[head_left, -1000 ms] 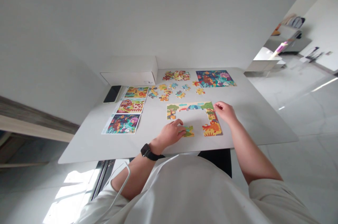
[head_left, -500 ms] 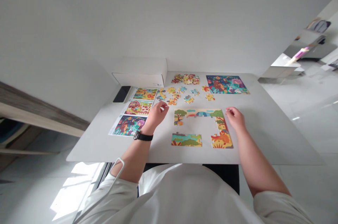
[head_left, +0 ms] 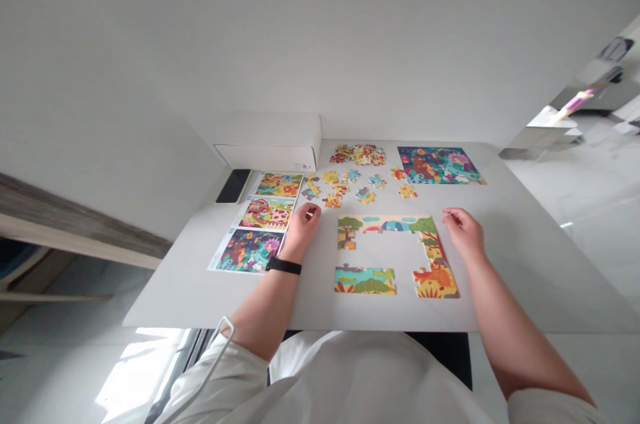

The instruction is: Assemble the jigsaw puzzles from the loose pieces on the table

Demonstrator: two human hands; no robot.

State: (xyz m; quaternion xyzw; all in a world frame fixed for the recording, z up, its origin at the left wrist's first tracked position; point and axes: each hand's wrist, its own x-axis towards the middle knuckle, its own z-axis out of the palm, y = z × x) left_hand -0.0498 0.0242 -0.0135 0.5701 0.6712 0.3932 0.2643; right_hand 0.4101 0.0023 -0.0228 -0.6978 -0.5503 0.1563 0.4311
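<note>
My left hand [head_left: 304,229], with a black band on its wrist, rests over the table beside the printed picture sheet [head_left: 235,232]. Its fingers are curled in, and nothing shows in them. To the right of the partly joined jigsaw puzzle [head_left: 436,275], my right hand [head_left: 466,233] hovers close by, fingers bent together and holding nothing visible. The puzzle forms a frame of animals and trees with a gap in its middle and at its left and bottom sides. Loose jigsaw pieces [head_left: 365,195] lie scattered just beyond it.
A heap of mixed puzzle pieces [head_left: 369,155] lies at the back. Right of it is a finished dark-blue puzzle [head_left: 439,165]. A white box [head_left: 270,144] stands at the back left against the wall, with a phone [head_left: 233,186] in front of it.
The view has shifted, so the table sits slightly lower and further right. My left fingers have curled in more; my right hand has hardly moved. The puzzle looks the same.
</note>
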